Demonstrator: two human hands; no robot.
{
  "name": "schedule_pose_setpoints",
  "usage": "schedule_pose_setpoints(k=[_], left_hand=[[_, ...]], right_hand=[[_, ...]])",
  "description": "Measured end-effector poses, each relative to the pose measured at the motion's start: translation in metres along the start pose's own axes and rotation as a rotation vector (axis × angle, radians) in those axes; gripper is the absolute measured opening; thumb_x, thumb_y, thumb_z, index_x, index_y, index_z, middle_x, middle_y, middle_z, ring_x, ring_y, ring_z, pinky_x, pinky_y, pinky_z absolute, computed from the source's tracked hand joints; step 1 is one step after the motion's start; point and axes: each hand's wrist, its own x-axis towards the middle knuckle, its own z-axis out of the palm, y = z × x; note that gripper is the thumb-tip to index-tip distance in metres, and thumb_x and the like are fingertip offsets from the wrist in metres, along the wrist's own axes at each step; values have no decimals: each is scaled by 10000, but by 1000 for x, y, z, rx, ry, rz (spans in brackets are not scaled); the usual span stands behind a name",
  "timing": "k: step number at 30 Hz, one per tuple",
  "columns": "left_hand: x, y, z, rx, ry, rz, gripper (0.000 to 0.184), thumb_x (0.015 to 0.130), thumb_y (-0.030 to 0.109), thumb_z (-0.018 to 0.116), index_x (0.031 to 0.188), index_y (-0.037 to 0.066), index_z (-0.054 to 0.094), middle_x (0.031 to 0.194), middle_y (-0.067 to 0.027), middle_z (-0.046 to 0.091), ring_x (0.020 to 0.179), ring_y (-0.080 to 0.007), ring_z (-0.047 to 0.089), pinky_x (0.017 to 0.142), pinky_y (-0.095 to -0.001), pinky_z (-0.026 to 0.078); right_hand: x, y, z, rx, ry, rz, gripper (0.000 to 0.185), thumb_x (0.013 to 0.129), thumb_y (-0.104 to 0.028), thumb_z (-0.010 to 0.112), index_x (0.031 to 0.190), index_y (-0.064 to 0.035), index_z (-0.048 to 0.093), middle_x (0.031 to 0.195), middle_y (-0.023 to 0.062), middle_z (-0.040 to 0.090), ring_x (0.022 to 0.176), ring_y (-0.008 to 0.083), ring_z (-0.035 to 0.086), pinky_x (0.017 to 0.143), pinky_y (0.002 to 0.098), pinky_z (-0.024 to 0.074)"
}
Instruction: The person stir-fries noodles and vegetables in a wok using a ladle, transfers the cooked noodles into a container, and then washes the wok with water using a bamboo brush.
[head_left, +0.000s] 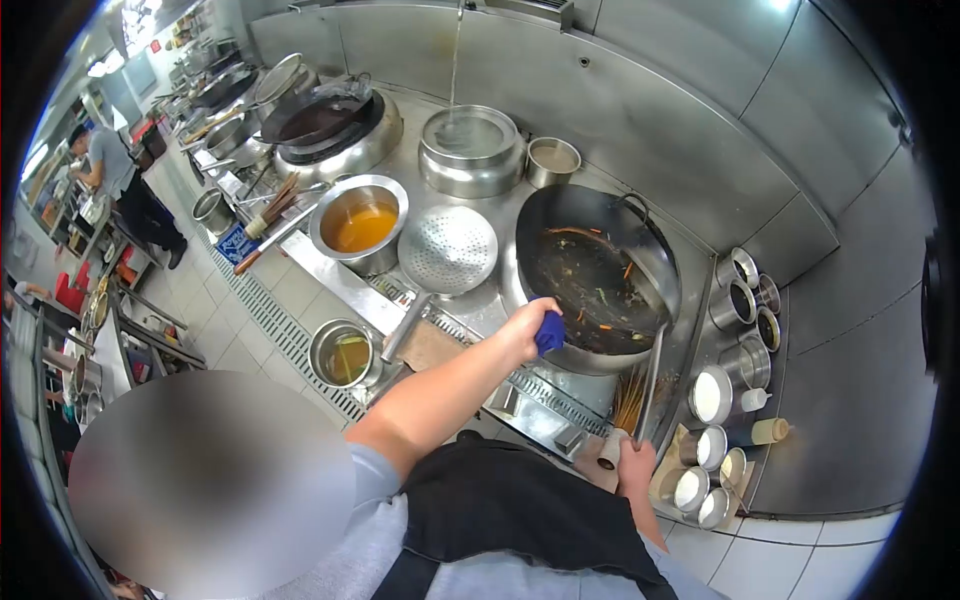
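Cloth (549, 333) fills our left hand (527, 325) at the wok (590, 280); our right hand (637, 466) grips the ladle (652, 385) (blue packet (237, 245): print too small).

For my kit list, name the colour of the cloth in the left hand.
The bunched cloth in the left hand is deep blue, as the head view shows.

Wok (575, 285): dark metal, wet and glossy inside. Ladle (652, 385) was smooth, shiny metal; cloth (549, 333), matt blue fabric; strainer (448, 250), pierced pale metal. Wall panels (660, 110) were smooth, softly reflective metal, and apron (520, 505) was matt black cloth.
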Motion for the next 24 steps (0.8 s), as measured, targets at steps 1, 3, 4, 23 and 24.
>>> schedule_pose_setpoints(k=[1,3,4,23,24], left_hand=[[8,-6,9,-1,28,6,114,746,195,608,770,92,565,643,-51,566,521,-201,571,483,-340,503],[26,-17,18,24,33,51,147,763,246,609,769,103,572,657,-46,573,542,-191,575,492,-334,494],[33,-28,12,41,20,92,172,773,269,615,792,102,580,675,-44,580,569,-183,583,517,-333,498],[-53,-49,-109,1919,668,330,364,779,250,676,1101,80,655,1252,-183,535,1143,-335,549,882,-448,479],[-50,-50,-110,1964,655,477,393,773,276,680,1112,82,637,1208,-183,534,1120,-335,550,859,-444,474]], right_hand=[[9,-4,-8,0,-2,-47,210,811,-156,609,809,49,566,624,119,545,585,168,519,560,365,414],[26,-24,-23,-3,-26,-119,190,828,-124,585,910,48,590,678,133,575,610,191,542,587,369,435],[31,-43,-31,-75,6,-184,231,840,-97,563,1034,28,573,738,146,599,651,220,572,633,369,458],[131,-138,8,-830,34,-738,569,865,-36,551,1413,-102,413,1152,240,529,984,381,571,848,449,464],[133,-149,15,-748,28,-846,564,865,-34,551,1409,-95,418,1156,237,525,982,378,570,847,444,465]])
